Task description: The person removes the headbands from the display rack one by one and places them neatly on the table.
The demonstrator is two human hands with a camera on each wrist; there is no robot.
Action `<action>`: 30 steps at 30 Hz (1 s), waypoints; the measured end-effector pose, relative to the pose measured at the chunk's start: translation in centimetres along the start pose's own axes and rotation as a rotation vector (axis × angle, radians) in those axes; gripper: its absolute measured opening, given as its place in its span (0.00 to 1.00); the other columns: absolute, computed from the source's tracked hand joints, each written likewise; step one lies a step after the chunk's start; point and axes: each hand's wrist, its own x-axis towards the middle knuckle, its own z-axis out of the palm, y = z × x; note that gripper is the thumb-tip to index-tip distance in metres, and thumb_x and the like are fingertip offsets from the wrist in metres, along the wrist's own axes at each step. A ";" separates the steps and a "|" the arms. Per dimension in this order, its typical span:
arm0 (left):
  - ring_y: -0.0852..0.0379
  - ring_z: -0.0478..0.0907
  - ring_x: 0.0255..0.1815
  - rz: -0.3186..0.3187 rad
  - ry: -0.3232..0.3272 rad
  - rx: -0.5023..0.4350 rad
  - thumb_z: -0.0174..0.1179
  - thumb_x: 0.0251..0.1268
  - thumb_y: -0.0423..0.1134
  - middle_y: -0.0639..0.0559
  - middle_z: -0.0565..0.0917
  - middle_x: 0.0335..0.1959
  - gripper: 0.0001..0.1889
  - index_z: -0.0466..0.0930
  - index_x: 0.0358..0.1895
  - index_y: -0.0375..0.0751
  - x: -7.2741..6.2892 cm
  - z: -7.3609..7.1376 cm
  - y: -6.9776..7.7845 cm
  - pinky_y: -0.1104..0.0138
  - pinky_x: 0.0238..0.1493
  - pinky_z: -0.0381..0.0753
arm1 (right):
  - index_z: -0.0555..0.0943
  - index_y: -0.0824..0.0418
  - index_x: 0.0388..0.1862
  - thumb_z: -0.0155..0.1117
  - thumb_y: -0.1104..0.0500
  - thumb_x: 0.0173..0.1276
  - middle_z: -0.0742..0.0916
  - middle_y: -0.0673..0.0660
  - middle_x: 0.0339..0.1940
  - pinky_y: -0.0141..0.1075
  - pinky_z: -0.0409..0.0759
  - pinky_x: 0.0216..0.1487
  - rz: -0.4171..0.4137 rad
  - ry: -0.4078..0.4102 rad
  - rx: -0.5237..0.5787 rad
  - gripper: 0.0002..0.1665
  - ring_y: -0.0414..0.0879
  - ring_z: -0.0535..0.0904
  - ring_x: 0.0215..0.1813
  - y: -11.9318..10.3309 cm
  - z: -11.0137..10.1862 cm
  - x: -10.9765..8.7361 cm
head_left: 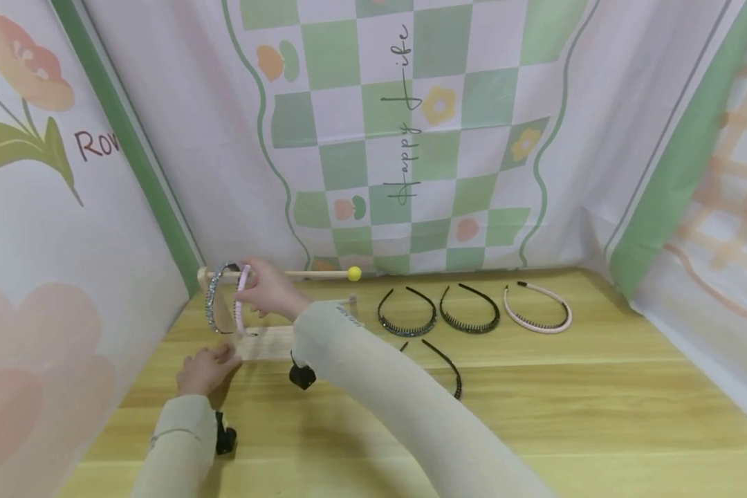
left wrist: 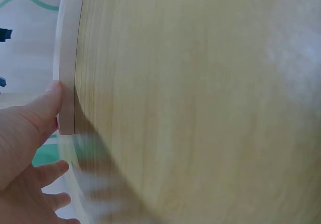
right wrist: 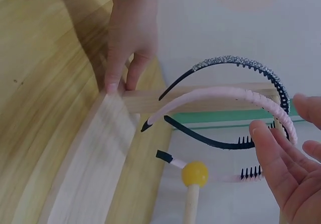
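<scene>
A light wooden headband stand (head_left: 268,344) is on the left of the table, with a rod ending in a yellow ball (head_left: 354,274). A silvery beaded headband (head_left: 210,301) hangs from the rod near the upright. My right hand (head_left: 270,287) loosely holds a pink headband (head_left: 239,318) at its arch, around the rod beside the silvery one. In the right wrist view its black tips point toward the base. My left hand (head_left: 205,369) pinches the base's left front corner, its thumb (left wrist: 50,103) against the board's edge and the other visible fingers spread.
Right of the stand, two dark toothed headbands (head_left: 407,330) (head_left: 471,327) and another pink headband (head_left: 560,325) lie in a row. Nearer, a dark headband (head_left: 451,366) is partly hidden by my right sleeve (head_left: 373,380). Printed curtains (head_left: 386,138) border the table (head_left: 566,415).
</scene>
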 end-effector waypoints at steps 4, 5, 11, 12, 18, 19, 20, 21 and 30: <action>0.21 0.54 0.57 0.004 0.005 0.012 0.48 0.64 0.59 0.23 0.59 0.62 0.35 0.61 0.66 0.39 0.0 0.0 0.1 0.34 0.51 0.57 | 0.61 0.57 0.69 0.66 0.67 0.59 0.80 0.52 0.26 0.40 0.81 0.24 0.016 0.023 0.009 0.40 0.45 0.76 0.19 -0.1 0.4 0.2; 0.21 0.54 0.57 0.004 0.006 0.015 0.48 0.64 0.59 0.23 0.59 0.62 0.35 0.61 0.66 0.38 0.0 0.0 0.1 0.34 0.50 0.57 | 0.61 0.57 0.69 0.65 0.67 0.59 0.80 0.52 0.26 0.41 0.81 0.25 0.018 0.026 0.010 0.40 0.44 0.76 0.19 0.0 0.6 0.3; 0.22 0.54 0.57 -0.009 0.005 0.024 0.48 0.64 0.59 0.23 0.59 0.62 0.35 0.60 0.67 0.39 -0.1 -0.1 0.2 0.35 0.50 0.58 | 0.63 0.56 0.68 0.64 0.69 0.59 0.79 0.54 0.25 0.42 0.82 0.28 0.041 0.059 0.054 0.38 0.46 0.77 0.20 0.3 1.1 0.7; 0.22 0.55 0.57 -0.012 0.004 0.023 0.48 0.64 0.59 0.24 0.59 0.62 0.35 0.60 0.67 0.39 -0.1 0.0 0.2 0.35 0.50 0.59 | 0.63 0.57 0.68 0.64 0.69 0.59 0.79 0.55 0.25 0.42 0.82 0.29 0.043 0.065 0.068 0.38 0.49 0.79 0.23 0.3 1.1 0.8; 0.22 0.53 0.58 -0.015 -0.001 0.023 0.48 0.64 0.60 0.23 0.58 0.63 0.36 0.60 0.67 0.38 0.1 0.1 0.1 0.35 0.51 0.57 | 0.65 0.59 0.67 0.63 0.71 0.59 0.78 0.56 0.25 0.38 0.82 0.29 0.035 0.083 0.097 0.36 0.52 0.82 0.27 0.5 1.3 1.0; 0.22 0.52 0.58 -0.014 -0.002 0.023 0.47 0.64 0.60 0.23 0.58 0.63 0.36 0.59 0.67 0.38 0.1 0.1 0.1 0.35 0.51 0.57 | 0.65 0.59 0.66 0.63 0.71 0.59 0.78 0.55 0.25 0.37 0.82 0.28 0.031 0.082 0.095 0.36 0.50 0.81 0.25 0.5 1.3 1.0; 0.22 0.52 0.58 -0.013 -0.002 0.025 0.47 0.64 0.60 0.23 0.58 0.63 0.36 0.59 0.67 0.38 0.1 0.1 0.1 0.35 0.51 0.57 | 0.65 0.59 0.66 0.63 0.70 0.59 0.78 0.55 0.25 0.36 0.82 0.26 0.027 0.080 0.092 0.36 0.48 0.80 0.24 0.6 1.3 1.1; 0.22 0.52 0.58 -0.012 -0.001 0.025 0.47 0.64 0.60 0.23 0.58 0.63 0.36 0.59 0.67 0.38 0.1 0.1 0.1 0.35 0.50 0.58 | 0.66 0.59 0.66 0.63 0.71 0.59 0.78 0.55 0.25 0.35 0.82 0.26 0.021 0.078 0.091 0.35 0.46 0.80 0.22 0.6 1.2 1.1; 0.21 0.53 0.58 0.005 0.008 0.031 0.47 0.65 0.59 0.22 0.58 0.62 0.35 0.60 0.67 0.38 0.1 0.1 0.1 0.34 0.51 0.58 | 0.66 0.61 0.65 0.61 0.73 0.60 0.78 0.56 0.26 0.34 0.82 0.25 -0.010 0.033 0.101 0.33 0.54 0.82 0.27 0.7 0.6 1.1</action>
